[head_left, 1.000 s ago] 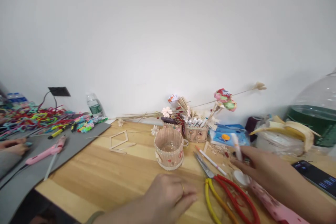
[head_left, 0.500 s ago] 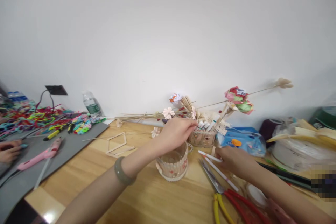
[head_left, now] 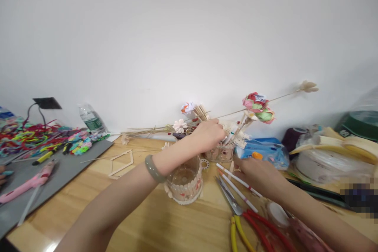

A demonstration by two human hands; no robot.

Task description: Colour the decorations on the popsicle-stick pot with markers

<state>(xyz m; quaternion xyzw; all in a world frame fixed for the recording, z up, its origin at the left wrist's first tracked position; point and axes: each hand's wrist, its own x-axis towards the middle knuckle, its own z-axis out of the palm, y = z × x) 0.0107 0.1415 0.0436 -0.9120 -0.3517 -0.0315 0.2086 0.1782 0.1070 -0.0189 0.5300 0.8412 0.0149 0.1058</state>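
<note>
My left hand [head_left: 208, 136], with a grey-green bangle at the wrist, reaches over the decorated basket [head_left: 220, 153] of white marker pens. Its fingers are curled down among the pen tops; what they grip is hidden. My right hand [head_left: 256, 169] rests low beside that basket, its fingertips hidden from me. Two white marker pens [head_left: 238, 189] lie side by side on the table, just left of and below it. Below my left forearm stands a clear cup [head_left: 184, 187] edged with pale, flower-printed trim.
Pliers with red handles [head_left: 265, 228] and a yellow-handled tool [head_left: 242, 234] lie at the front. Paper flowers [head_left: 256, 106] lean by the wall. A blue packet [head_left: 265, 151] and tape rolls [head_left: 348, 147] are at right. A pink glue gun [head_left: 29, 189] lies on the grey mat at left.
My left hand has moved further over the basket, its fingers now bent downward. The marker pen that was by my right fingers now lies next to the other one. The view has shifted right.
</note>
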